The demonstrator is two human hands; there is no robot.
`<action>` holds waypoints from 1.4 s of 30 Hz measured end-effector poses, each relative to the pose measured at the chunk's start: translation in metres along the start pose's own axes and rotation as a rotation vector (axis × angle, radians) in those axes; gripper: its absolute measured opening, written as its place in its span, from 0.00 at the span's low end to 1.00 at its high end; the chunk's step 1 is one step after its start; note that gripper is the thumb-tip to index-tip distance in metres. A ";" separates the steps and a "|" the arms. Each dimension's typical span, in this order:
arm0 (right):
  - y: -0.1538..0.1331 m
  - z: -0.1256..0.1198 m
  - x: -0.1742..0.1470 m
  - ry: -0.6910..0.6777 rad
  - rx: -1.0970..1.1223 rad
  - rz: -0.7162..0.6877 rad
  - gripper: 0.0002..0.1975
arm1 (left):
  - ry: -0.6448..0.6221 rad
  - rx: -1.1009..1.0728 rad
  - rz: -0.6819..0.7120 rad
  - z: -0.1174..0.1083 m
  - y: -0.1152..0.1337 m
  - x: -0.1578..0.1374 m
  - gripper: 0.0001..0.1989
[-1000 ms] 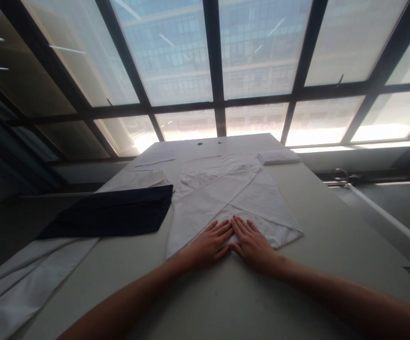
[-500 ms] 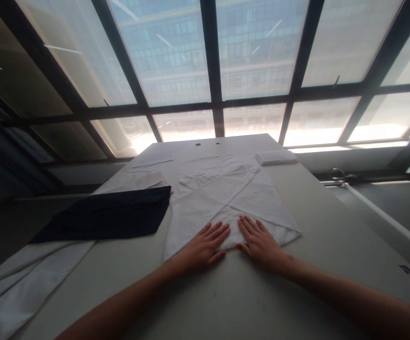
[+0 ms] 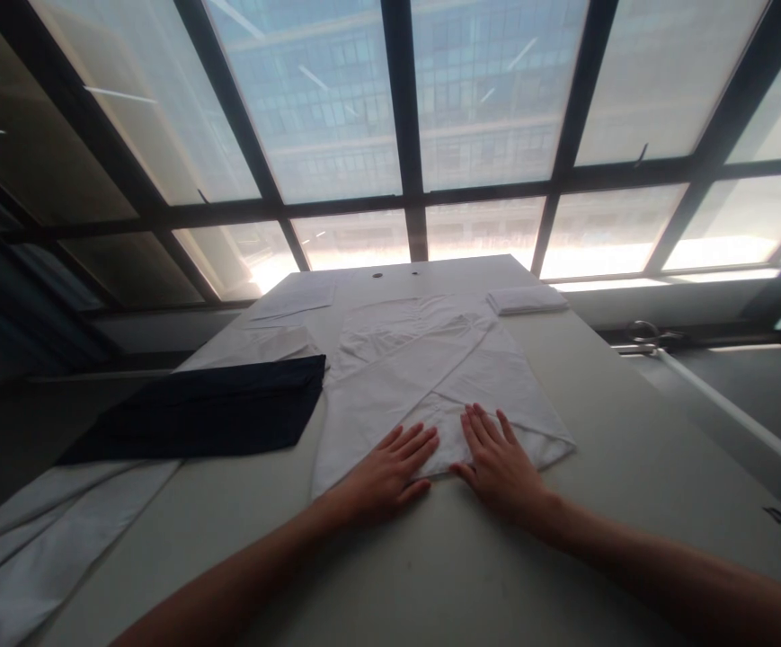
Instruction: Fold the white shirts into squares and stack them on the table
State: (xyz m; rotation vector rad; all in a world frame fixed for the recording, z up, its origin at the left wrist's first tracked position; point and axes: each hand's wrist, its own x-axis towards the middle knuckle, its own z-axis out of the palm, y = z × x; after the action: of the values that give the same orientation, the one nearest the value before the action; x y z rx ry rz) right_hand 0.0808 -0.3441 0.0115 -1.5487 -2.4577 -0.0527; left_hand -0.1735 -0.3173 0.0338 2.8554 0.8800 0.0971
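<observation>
A white cloth garment (image 3: pixel 423 359) lies folded on the white table (image 3: pixel 390 593), its crossed layers making diagonal edges and its far part wrinkled. My left hand (image 3: pixel 394 472) rests flat on the near edge of it, fingers stretched out. Beside it, my right hand (image 3: pixel 498 463) also lies palm down on the near right part, fingers extended. A small gap of cloth shows between the two hands. Neither one grips anything. The cloth under both palms is hidden.
To the left, a folded dark navy cloth (image 3: pixel 208 409) lies over white fabric (image 3: pixel 73 530) that hangs past the table's edge. Papers (image 3: pixel 296 295) lie at the far left. A folded white cloth (image 3: pixel 527 299) sits at the far right. Large windows rise behind.
My right hand has shifted slightly, its fingers moving a little up and to the right on the cloth. My left hand stays in place.
</observation>
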 end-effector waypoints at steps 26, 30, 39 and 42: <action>0.008 0.008 0.002 -0.091 -0.030 -0.004 0.43 | 0.000 -0.015 0.007 0.004 -0.005 0.000 0.33; 0.009 0.009 0.002 -0.094 -0.027 0.008 0.43 | -0.001 -0.019 0.005 0.004 -0.004 0.000 0.33; -0.002 -0.009 0.002 -0.028 0.004 -0.163 0.31 | 0.001 0.005 0.003 0.005 -0.004 0.000 0.34; -0.006 -0.014 0.004 -0.042 0.062 -0.264 0.31 | -0.013 0.018 0.000 0.007 -0.004 0.000 0.35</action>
State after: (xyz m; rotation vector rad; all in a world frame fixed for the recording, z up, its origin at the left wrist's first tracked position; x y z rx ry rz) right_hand 0.0762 -0.3454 0.0262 -1.2047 -2.6537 0.0108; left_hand -0.1749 -0.3145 0.0267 2.8694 0.8835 0.0701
